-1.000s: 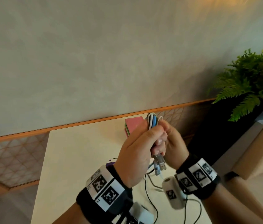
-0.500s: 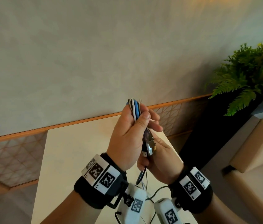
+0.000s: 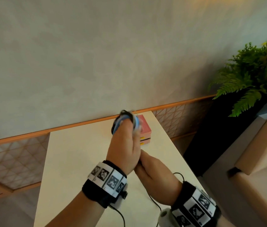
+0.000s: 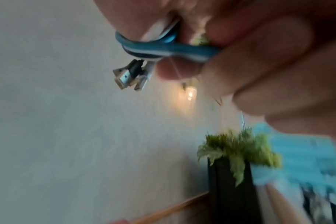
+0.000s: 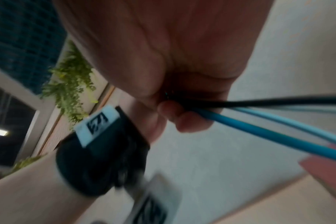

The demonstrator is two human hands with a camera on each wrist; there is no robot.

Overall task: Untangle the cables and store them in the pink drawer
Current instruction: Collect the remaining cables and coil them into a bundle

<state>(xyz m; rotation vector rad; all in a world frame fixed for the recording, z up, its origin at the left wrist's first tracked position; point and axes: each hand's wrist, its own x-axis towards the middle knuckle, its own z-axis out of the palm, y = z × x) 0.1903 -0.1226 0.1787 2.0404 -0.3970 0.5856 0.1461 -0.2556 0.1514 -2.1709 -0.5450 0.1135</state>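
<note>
My left hand [image 3: 127, 128] holds a looped bundle of blue, white and black cables [image 3: 126, 117] up over the cream table [image 3: 73, 161]. In the left wrist view its fingers [image 4: 230, 63] pinch the cable loop [image 4: 163, 48], and several USB plugs [image 4: 128, 75] hang free off it. Just below, my right hand [image 3: 152, 169] grips the bundle's lower strands; the right wrist view shows black and blue cables [image 5: 259, 125] running out of that fist [image 5: 182, 115]. Behind the left hand, at the table's far right corner, stands the pink drawer unit [image 3: 145, 128], partly hidden.
A fern [image 3: 252, 74] in a tall black planter [image 3: 211, 136] stands right of the table, with a beige seat [image 3: 252, 161] beside it. Thin black wrist-camera leads [image 3: 154, 202] trail over the near table. A grey wall with an orange rail [image 3: 31, 133] runs behind.
My right hand has dropped from beside the bundle to under the left hand. The left hand has turned, the bundle is blurred, and the pink drawer unit shows behind it again.
</note>
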